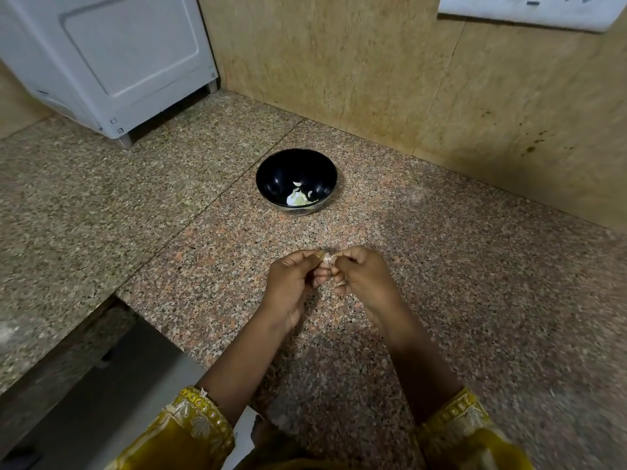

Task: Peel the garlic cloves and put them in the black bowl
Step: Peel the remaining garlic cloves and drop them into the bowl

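Note:
A small pale garlic clove [327,258] is pinched between the fingertips of both hands, above the speckled granite counter. My left hand [295,283] grips it from the left with curled fingers. My right hand [361,276] pinches it from the right. Most of the clove is hidden by my fingers. The black bowl [296,181] stands farther back on the counter, apart from my hands. A few pale garlic pieces [298,197] lie in its bottom.
A white appliance [112,62] stands at the back left on the granite counter [475,300]. A tan stone wall [407,79] runs behind the bowl. The counter's edge drops off at the lower left.

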